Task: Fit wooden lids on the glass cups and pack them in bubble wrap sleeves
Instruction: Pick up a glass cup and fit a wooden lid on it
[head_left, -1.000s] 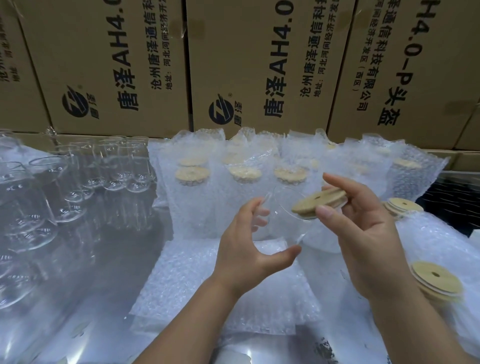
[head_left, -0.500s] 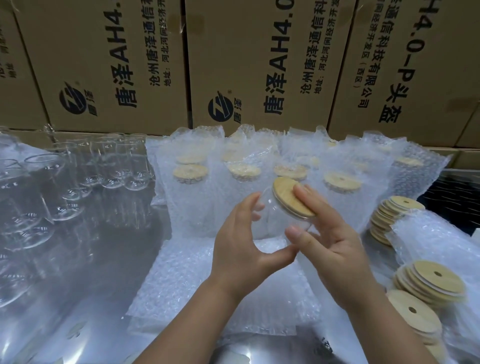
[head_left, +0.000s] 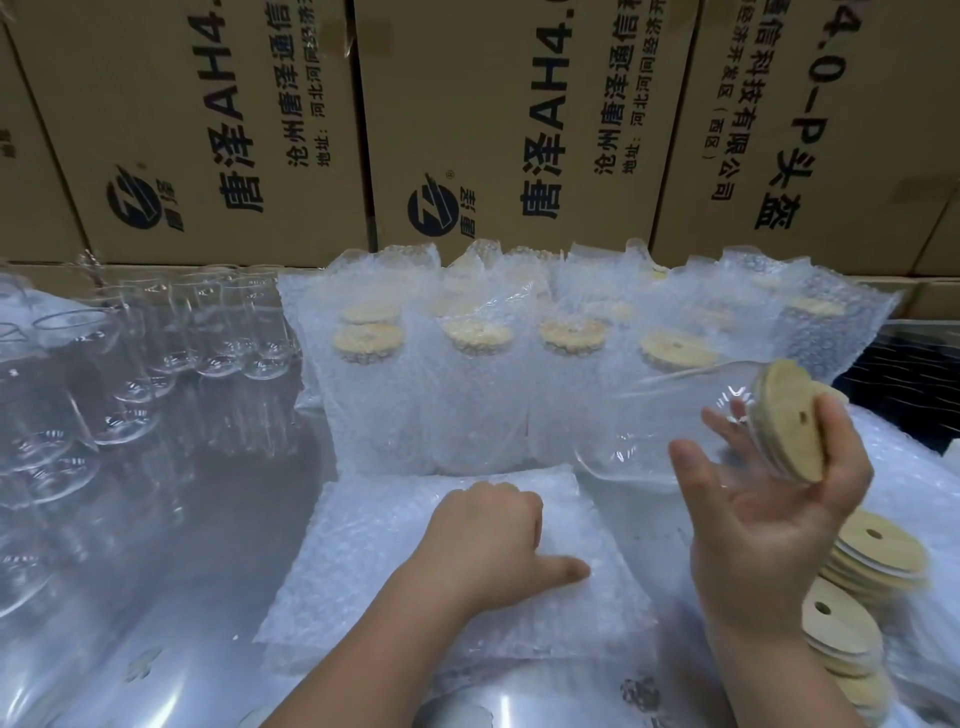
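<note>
Fingers (head_left: 844, 441) of the right hand (head_left: 769, 519) are curled round the mouth end of a clear glass cup (head_left: 670, 415), palm up, cradling it on its side with the thumb against the glass wall; a round pale wooden lid with a small hole (head_left: 792, 415) sits on that mouth, facing right. Half a second ago both hands were on the cup and the right was pressing the lid home; now the right carries it alone, swung out to the right above the bench (head_left: 208, 545). Fingers (head_left: 498, 501) of the left hand (head_left: 488, 540) have let go of the glass and come down, curled knuckles-up with the thumb stretched flat, on the pile of flat white bubble wrap sleeves (head_left: 395, 571) in front; whether they already pinch the top sleeve I cannot tell. By my reading the lid step is done for this cup and the sleeve step is starting: the left must lift and open one sleeve so the cup can slide in. Behind the pile stand upright sleeved cups with lids (head_left: 467, 374); bare empty glasses (head_left: 156, 338) wait at the left, loose stacked wooden lids (head_left: 878, 551) at the right
</note>
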